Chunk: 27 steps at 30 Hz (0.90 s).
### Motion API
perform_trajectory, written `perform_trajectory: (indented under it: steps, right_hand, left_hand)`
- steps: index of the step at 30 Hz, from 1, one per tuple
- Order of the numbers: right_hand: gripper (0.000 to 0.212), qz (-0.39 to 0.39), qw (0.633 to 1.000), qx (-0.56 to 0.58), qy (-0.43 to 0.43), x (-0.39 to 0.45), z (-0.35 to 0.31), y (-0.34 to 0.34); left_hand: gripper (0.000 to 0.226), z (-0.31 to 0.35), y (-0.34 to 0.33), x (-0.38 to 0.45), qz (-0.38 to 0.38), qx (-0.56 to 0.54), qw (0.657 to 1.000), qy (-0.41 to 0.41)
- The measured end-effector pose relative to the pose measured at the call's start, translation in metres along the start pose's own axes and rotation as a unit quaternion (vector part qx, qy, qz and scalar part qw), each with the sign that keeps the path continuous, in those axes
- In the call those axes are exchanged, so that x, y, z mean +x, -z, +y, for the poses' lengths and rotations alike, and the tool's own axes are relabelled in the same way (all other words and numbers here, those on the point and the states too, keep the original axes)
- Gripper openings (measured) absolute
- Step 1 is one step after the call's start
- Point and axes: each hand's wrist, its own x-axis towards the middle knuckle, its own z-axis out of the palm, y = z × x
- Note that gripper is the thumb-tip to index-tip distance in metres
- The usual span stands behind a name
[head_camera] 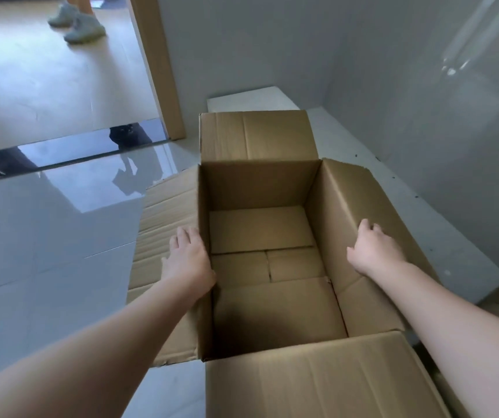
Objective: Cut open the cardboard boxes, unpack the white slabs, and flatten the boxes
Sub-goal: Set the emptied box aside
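Observation:
An open brown cardboard box [260, 188] stands on the floor in front of me, all its top flaps folded out. Nothing lies inside it; only its bottom flaps show. My left hand [188, 260] rests flat on the left flap beside the box's left wall, fingers straight. My right hand [375, 248] lies on the raised right flap, its fingers bent over the cardboard. A white slab [251, 99] lies on the floor behind the box, against the wall.
Glossy grey floor tiles [46, 236] spread to the left. A wooden door frame [157, 64] stands at the back, with a person's feet in pale shoes [76, 21] beyond it. A grey wall [393, 70] closes off the right side and back.

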Motion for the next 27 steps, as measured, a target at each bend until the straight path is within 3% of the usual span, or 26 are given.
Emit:
perform_trajectory:
  steps: [3,5,11,14,21,27]
  right_hand:
    - [0.075,0.008,1.0,-0.013,-0.001,0.004,0.007,-0.011]
    - [0.072,0.017,1.0,-0.016,0.004,0.003,0.01,-0.021]
    - [0.034,0.071,0.997,0.0,0.03,-0.011,0.005,-0.031]
    - [0.027,0.099,0.993,0.012,0.062,-0.02,-0.01,-0.028]
    - [0.039,0.118,0.984,0.037,0.128,-0.037,-0.092,-0.016]
    - [0.031,0.107,0.974,0.048,0.195,-0.069,-0.187,-0.015]
  left_hand:
    - [0.092,0.001,-0.01,0.006,-0.015,-0.077,0.995,0.057]
    - [0.083,0.002,-0.016,0.012,0.0,-0.107,0.993,0.053]
    - [0.061,-0.012,-0.022,0.011,0.028,-0.229,0.973,0.024]
    - [0.058,-0.034,-0.012,0.015,0.046,-0.259,0.965,0.015]
    - [0.058,-0.116,0.027,0.025,0.107,-0.24,0.964,0.028]
    - [0.054,-0.217,0.062,0.019,0.159,-0.21,0.963,0.06]
